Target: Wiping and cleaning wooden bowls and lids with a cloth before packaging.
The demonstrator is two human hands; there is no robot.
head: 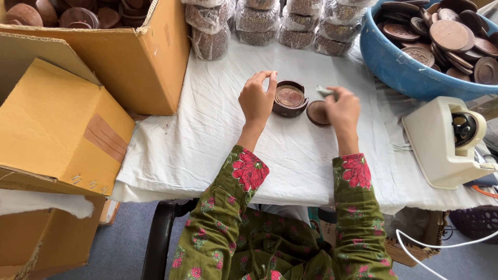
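A round dark wooden holder [289, 98] with brown discs stacked inside sits on the white cloth [207, 135]. My left hand [257, 98] rests beside its left rim, fingers curled and touching it. Just right of the holder lies a single brown wooden disc [316, 112]. My right hand [341, 110] hovers over that disc and pinches a small pale scrap [326, 92] between its fingertips.
A blue tub [404, 72] full of wooden discs stands at the back right. Wrapped stacks [259, 23] line the back. Cardboard boxes [140, 62] fill the left side. A cream tape dispenser [443, 142] sits at the right.
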